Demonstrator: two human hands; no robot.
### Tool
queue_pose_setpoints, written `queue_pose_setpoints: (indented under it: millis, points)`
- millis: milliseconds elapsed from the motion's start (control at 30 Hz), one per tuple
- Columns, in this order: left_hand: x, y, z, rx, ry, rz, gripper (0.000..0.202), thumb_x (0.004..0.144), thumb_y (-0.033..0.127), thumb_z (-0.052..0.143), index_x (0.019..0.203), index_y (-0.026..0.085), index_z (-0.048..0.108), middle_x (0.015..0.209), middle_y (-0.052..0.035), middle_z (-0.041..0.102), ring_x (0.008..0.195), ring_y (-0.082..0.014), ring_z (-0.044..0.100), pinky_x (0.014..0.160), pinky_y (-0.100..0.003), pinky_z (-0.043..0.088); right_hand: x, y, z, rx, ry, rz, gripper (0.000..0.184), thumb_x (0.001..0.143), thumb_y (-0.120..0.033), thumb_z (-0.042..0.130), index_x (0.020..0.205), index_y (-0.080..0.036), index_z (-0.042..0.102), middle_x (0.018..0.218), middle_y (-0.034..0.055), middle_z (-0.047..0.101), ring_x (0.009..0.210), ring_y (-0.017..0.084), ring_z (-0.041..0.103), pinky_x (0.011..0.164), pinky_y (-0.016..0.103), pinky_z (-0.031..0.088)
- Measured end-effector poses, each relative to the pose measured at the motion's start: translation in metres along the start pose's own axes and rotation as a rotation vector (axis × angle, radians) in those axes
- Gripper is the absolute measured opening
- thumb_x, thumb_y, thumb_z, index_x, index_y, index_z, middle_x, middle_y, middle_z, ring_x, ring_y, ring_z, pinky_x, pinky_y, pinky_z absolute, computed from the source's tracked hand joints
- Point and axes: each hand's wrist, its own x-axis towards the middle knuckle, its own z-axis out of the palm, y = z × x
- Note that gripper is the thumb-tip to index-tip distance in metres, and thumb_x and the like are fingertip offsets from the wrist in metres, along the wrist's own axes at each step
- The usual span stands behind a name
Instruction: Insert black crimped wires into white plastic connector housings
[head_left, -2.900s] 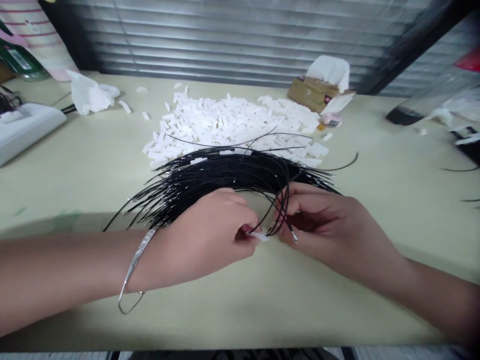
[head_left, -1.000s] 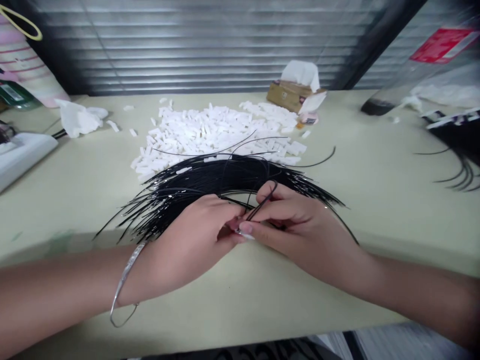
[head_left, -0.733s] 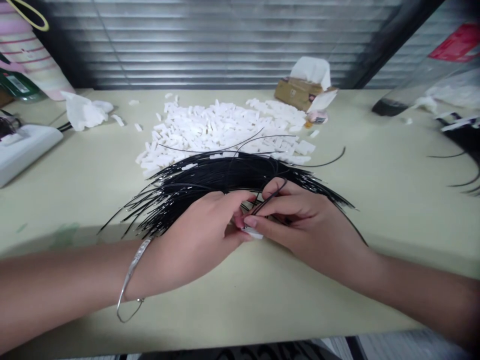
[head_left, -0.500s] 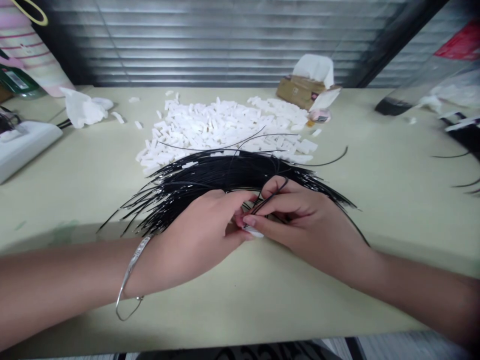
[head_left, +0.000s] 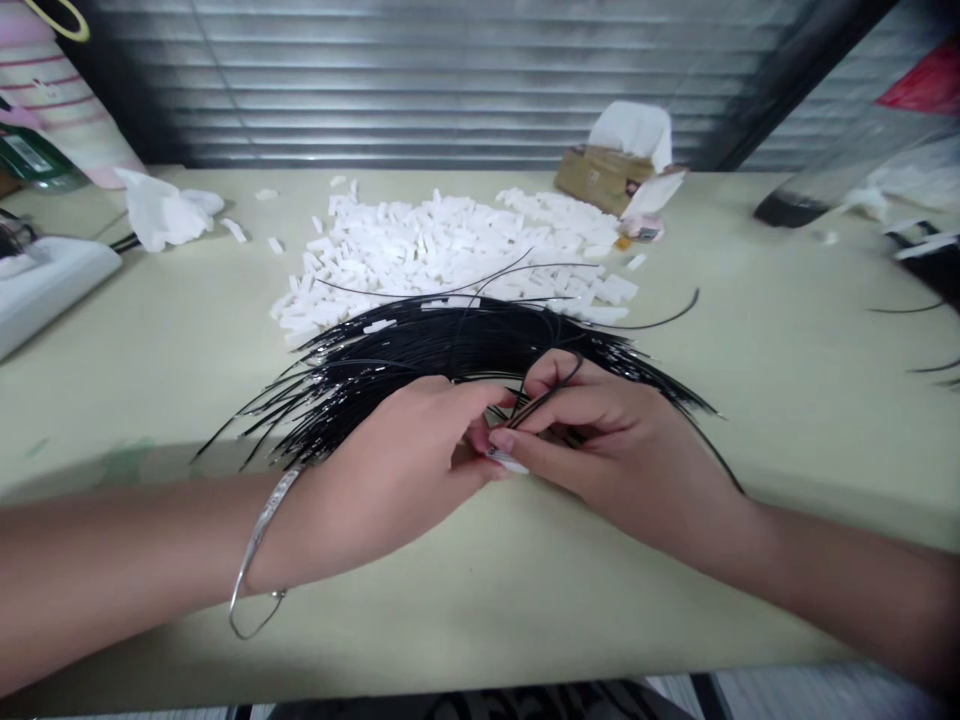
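Note:
My left hand (head_left: 405,460) and my right hand (head_left: 615,440) meet at the table's near middle, fingertips pressed together. Pinched between them is a small white plastic connector (head_left: 507,461). My right hand also pinches a thin black wire (head_left: 551,388) that loops over its forefinger. Just behind the hands lies a thick arched bundle of black wires (head_left: 435,350) with bare metal tips. Beyond it spreads a heap of white connectors (head_left: 450,245). A silver bangle (head_left: 259,560) hangs on my left wrist.
A tissue box (head_left: 615,170) stands at the back right of the pale green table (head_left: 787,330). Crumpled tissue (head_left: 165,205) and a white device (head_left: 45,285) lie at the left. More black wires (head_left: 930,340) and plastic wrapping are at the right edge. Blinds close the back.
Since 2.9 s ago my right hand has closed in on the connector with a wire. Over the last second both hands stay pinched together, barely moving; only the view shifts slightly.

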Motion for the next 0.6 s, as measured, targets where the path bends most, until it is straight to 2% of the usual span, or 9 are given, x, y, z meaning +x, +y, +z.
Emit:
queue_pose_setpoints:
  millis: [133,300,467,600]
  points:
    - [-0.0002,-0.0007,0.0002,-0.010,0.002,0.008,0.009,0.076,0.019,0.067,0.084,0.019,0.063,0.073,0.0039,0.063,0.068,-0.0131,0.057,0.060,-0.022,0.043,-0.0001,-0.0004,0.0001,-0.004,0.007,-0.008,0.016,0.072,-0.027,0.066,0.057,-0.025,0.070,0.072,0.0014,0.055,0.072,0.013,0.052,0.058,0.023,0.045]
    - [0.0006,-0.0013,0.0011,-0.017,0.002,0.014,0.008,0.075,0.017,0.068,0.081,0.018,0.063,0.070,0.0045,0.062,0.068,-0.0130,0.056,0.059,-0.022,0.042,-0.0001,-0.0026,-0.0007,-0.018,-0.001,-0.009,0.017,0.072,-0.025,0.066,0.055,-0.024,0.069,0.071,0.0023,0.054,0.071,0.013,0.052,0.056,0.023,0.045]
    - [-0.0002,-0.0017,0.0005,-0.016,-0.011,0.014,0.019,0.077,0.019,0.066,0.095,0.017,0.065,0.073,0.0034,0.064,0.070,-0.0135,0.057,0.061,-0.022,0.043,-0.0001,-0.0026,-0.0017,-0.001,0.007,0.016,0.018,0.070,-0.026,0.066,0.053,-0.023,0.067,0.071,0.0016,0.053,0.067,0.012,0.052,0.055,0.022,0.044]
    - [-0.0011,-0.0016,0.0000,-0.014,-0.017,0.011,0.022,0.076,0.019,0.067,0.098,0.017,0.066,0.073,0.0033,0.064,0.070,-0.0139,0.057,0.060,-0.023,0.043,0.0005,-0.0021,-0.0016,-0.017,0.004,-0.009,0.017,0.071,-0.025,0.066,0.054,-0.024,0.068,0.071,0.0018,0.054,0.068,0.012,0.053,0.055,0.023,0.045]
